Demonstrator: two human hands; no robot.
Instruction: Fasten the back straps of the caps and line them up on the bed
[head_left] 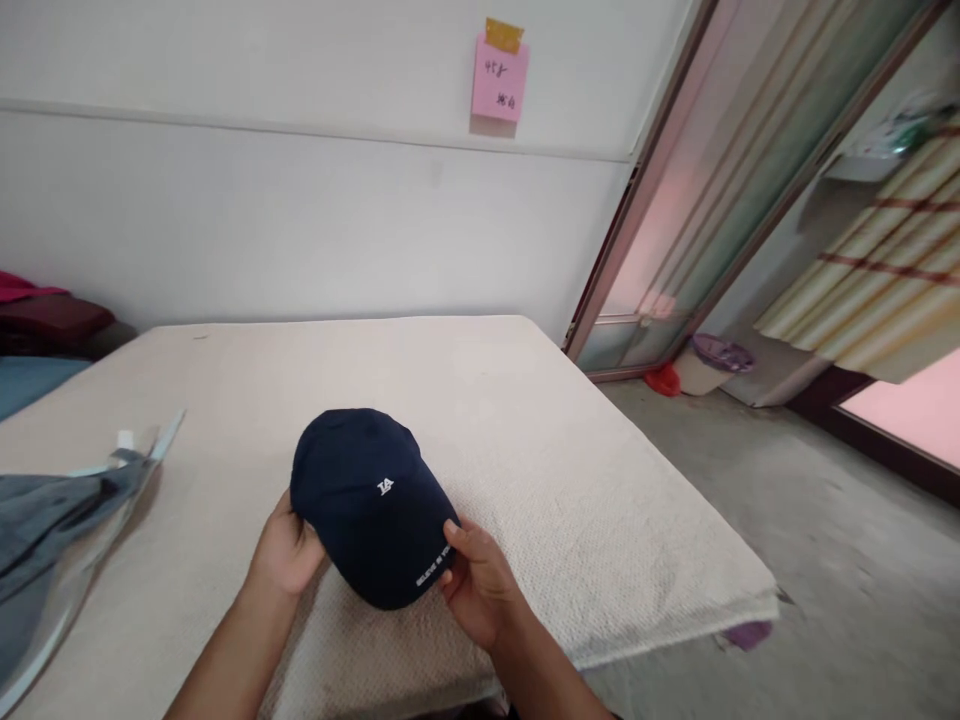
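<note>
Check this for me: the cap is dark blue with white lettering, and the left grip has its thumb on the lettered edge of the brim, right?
Not quite: the head view shows that the thumb on the lettered edge of the brim belongs to the right grip. The cap is dark blue with white lettering, as you said.

Left fingers [282, 506] partly hidden by cap [352, 485]; end of brim lettering [433, 568] hidden; grey cloth [45, 515] cut by left edge.
</note>
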